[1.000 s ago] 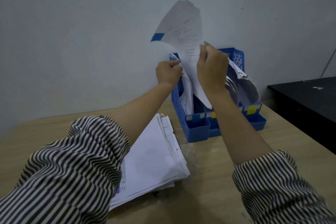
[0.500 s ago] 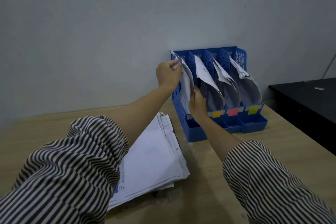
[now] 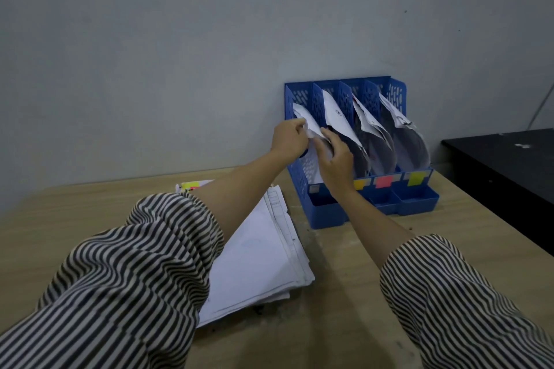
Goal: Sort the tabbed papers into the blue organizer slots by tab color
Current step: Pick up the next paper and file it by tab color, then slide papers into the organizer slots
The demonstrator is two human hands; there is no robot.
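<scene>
Blue four-slot organizer (image 3: pixel 326 213) against wall, curled white papers (image 3: pixel 335 111) in slots, flat paper stack (image 3: pixel 257 260) on table left

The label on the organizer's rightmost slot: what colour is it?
Yellow-green label on the blue organizer, shown best in the head view.

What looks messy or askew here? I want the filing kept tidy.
The papers in the blue organizer slump and curl forward rather than standing straight. The stack on the table is fanned, edges uneven. Both the left hand and right hand hold the crumpled sheets in the leftmost slot.
</scene>
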